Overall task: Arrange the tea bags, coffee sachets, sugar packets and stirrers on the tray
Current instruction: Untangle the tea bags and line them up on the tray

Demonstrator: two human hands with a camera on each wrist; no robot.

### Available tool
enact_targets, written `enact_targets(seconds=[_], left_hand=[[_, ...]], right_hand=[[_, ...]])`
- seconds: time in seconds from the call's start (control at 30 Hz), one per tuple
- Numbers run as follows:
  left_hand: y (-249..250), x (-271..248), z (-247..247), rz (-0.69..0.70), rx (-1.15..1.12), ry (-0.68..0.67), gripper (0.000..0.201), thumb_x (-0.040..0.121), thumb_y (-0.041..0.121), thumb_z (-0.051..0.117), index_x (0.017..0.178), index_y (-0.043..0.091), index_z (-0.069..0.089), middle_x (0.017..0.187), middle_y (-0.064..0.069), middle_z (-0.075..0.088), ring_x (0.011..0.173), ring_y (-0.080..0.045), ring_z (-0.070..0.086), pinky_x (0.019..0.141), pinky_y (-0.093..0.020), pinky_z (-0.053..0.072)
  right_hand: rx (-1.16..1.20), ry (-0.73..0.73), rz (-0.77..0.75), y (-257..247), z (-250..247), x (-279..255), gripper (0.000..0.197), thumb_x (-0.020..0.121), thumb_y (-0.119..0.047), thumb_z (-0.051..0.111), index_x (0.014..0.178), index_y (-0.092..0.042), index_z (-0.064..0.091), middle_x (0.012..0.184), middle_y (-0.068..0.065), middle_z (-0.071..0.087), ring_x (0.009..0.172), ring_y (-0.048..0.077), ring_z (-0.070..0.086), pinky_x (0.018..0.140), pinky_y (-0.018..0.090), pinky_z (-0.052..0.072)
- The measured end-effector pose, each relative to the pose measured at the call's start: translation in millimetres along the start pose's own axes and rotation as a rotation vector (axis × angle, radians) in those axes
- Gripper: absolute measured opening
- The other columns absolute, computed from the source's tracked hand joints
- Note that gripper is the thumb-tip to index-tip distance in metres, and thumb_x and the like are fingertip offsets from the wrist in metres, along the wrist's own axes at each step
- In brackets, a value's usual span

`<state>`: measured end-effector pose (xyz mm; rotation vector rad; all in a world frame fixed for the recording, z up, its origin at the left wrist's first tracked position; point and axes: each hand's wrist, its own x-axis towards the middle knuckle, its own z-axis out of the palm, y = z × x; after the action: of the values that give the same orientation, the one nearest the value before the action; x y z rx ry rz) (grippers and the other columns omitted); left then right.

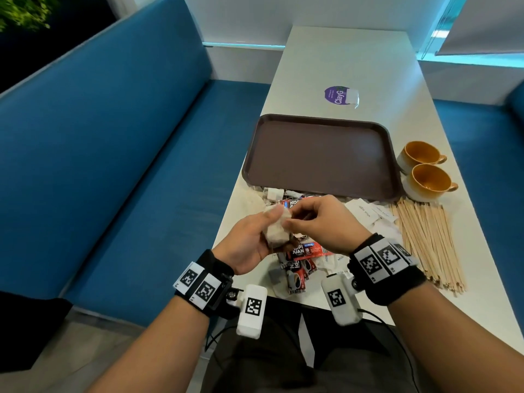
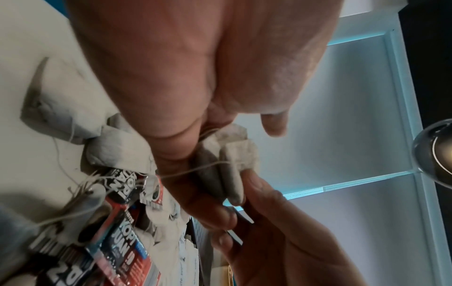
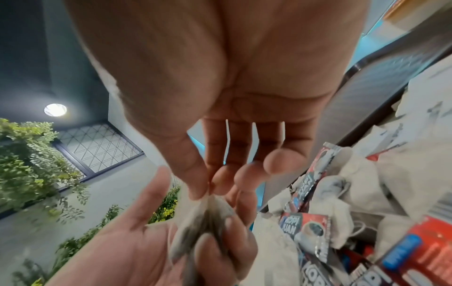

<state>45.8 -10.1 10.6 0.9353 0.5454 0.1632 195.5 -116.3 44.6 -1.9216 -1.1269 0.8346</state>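
My left hand holds a small stack of grey tea bags above the near pile, thumb on top. My right hand pinches the top edge of the same tea bags between thumb and forefinger. In the left wrist view the tea bags sit in my curled fingers, a string trailing off. Below the hands lies a heap of red coffee sachets, more tea bags and white sugar packets. Wooden stirrers lie to the right. The brown tray sits beyond, bare.
Two orange-lined cups stand right of the tray. A purple round sticker and a lone tea bag lie further back on the white table. A blue bench runs along the left.
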Motion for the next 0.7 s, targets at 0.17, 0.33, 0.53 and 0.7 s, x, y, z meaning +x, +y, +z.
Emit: enact_targets(seconds=[0.17,0.33,0.53,0.7], left_hand=[[-8,-5,-17,0.04,-0.06,0.025,0.046,0.082,0.001,0.065,0.125,-0.01,0.058,0.094,-0.012,0.066,0.079,-0.023,0.065,0.07,-0.028,0.057],[-13,-30,-55,0.065,-0.26,0.219,0.015,0.08,-0.003,0.053,0.092,0.002,0.062,0.09,-0.012,0.063,0.062,-0.021,0.056,0.043,-0.018,0.037],[-36,-42,-80,0.141,-0.215,0.362,0.006,0.077,0.01,0.057,0.078,0.007,0.062,0.083,-0.015,0.059,0.062,-0.024,0.055,0.046,-0.024,0.04],[-48,-28,-75,0.179,-0.201,0.346,0.009,0.08,0.005,0.06,0.088,0.002,0.059,0.079,-0.017,0.058,0.063,-0.026,0.061,0.053,-0.029,0.052]], right_hand=[[0.11,0.072,-0.027,-1,16,11,0.022,0.081,-0.025,0.087,0.096,-0.019,0.073,0.074,0.004,0.067,0.058,0.006,0.054,0.06,0.022,0.049],[0.062,0.1,0.019,4,15,22,0.01,0.089,-0.029,0.079,0.093,-0.024,0.071,0.081,0.009,0.073,0.06,0.011,0.059,0.062,0.027,0.052],[-0.172,0.022,0.078,12,29,39,0.007,0.089,-0.026,0.077,0.092,-0.023,0.071,0.083,-0.003,0.07,0.065,0.009,0.06,0.065,0.027,0.05],[-0.507,-0.001,0.206,18,51,51,0.036,0.076,-0.052,0.08,0.092,-0.027,0.059,0.081,-0.009,0.064,0.074,0.011,0.06,0.066,0.032,0.051]])
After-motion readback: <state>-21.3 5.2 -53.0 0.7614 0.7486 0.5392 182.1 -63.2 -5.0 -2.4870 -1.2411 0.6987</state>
